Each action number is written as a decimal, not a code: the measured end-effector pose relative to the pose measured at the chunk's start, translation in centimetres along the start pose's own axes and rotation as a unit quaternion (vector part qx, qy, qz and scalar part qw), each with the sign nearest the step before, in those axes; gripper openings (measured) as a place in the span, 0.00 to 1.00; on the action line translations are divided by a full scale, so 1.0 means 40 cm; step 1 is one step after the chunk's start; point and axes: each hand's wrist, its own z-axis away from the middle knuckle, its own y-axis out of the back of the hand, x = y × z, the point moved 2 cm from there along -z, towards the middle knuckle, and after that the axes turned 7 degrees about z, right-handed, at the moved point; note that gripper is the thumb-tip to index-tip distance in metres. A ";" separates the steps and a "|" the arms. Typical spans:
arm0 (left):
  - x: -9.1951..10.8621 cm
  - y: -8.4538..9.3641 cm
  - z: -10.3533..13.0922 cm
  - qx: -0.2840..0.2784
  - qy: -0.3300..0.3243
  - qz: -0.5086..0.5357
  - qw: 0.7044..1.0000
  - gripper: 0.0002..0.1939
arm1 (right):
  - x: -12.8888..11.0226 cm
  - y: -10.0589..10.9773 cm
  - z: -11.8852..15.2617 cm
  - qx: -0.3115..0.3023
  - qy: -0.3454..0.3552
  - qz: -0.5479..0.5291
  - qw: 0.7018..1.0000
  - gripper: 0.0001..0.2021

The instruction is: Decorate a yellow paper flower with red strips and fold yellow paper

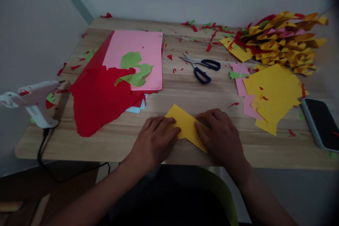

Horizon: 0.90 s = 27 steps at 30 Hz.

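A folded piece of yellow paper (186, 123) lies near the front edge of the table, between my hands. My left hand (156, 137) is closed on its left part, with bent fingers pressing it to the wood. On the right part, my right hand (221, 132) grips the paper with thumb and curled fingers. The fingers cover both ends of the sheet. Scissors (200, 65) with dark blue handles rest behind the paper, blades partly spread.
At left stand a hot glue gun (37, 100) with a cord, torn red paper (97, 102) and pink sheets (153, 42) under green scraps (140, 76). To the right are yellow sheets (278, 88), a phone (321, 123) and a bundle of folded yellow paper pieces (286, 49).
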 end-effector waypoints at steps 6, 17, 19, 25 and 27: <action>-0.005 -0.015 0.021 -0.025 0.026 0.020 0.999 0.15 | -0.025 -0.016 0.005 -0.018 0.141 -0.020 0.990 0.15; -0.019 -0.002 0.002 0.012 0.119 0.044 0.992 0.13 | -0.030 -0.005 0.031 -0.070 0.107 -0.022 0.992 0.27; -0.017 0.006 0.005 0.036 0.132 0.032 0.990 0.12 | -0.031 0.008 0.027 -0.046 0.113 -0.021 0.992 0.26; -0.010 0.035 -0.047 -0.050 0.051 -0.045 0.996 0.13 | 0.015 0.045 -0.032 -0.088 0.024 0.021 0.996 0.11; -0.026 0.036 -0.080 -0.092 0.023 -0.043 0.995 0.22 | 0.047 0.051 -0.056 -0.137 -0.038 0.043 0.989 0.10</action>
